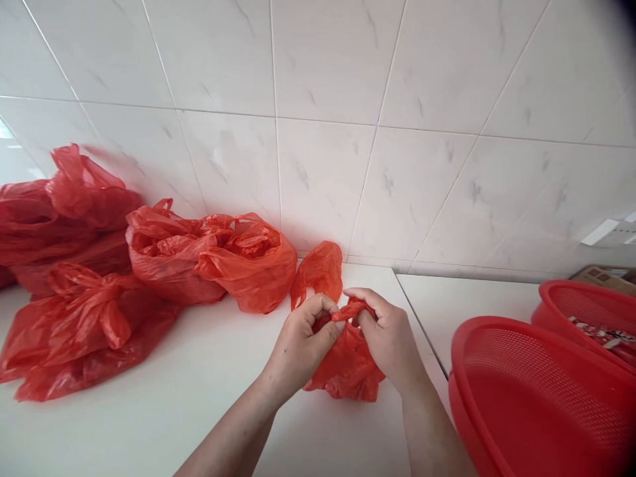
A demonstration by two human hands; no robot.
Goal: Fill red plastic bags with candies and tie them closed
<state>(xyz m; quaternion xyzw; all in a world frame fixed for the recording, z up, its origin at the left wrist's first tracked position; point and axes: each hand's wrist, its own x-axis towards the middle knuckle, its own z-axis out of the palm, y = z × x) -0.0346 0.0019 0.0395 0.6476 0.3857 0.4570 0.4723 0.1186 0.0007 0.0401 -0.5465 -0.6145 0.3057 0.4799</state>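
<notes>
A small red plastic bag (348,368) rests on the white table, its top twisted together between my two hands. My left hand (308,338) pinches the twisted plastic from the left, thumb and fingers pressed together. On the other side my right hand (387,331) grips the same bag's top, with its fingers curled round the plastic. Just behind my hands, a loose piece of red plastic (320,268) stands up near the wall; whether it belongs to the same bag I cannot tell.
Several filled red bags (248,265) line the left of the white table (209,397) against the tiled wall (328,179). At the right are a red perforated basket (536,397) and another (591,298) holding small items, with cardboard (601,273) behind.
</notes>
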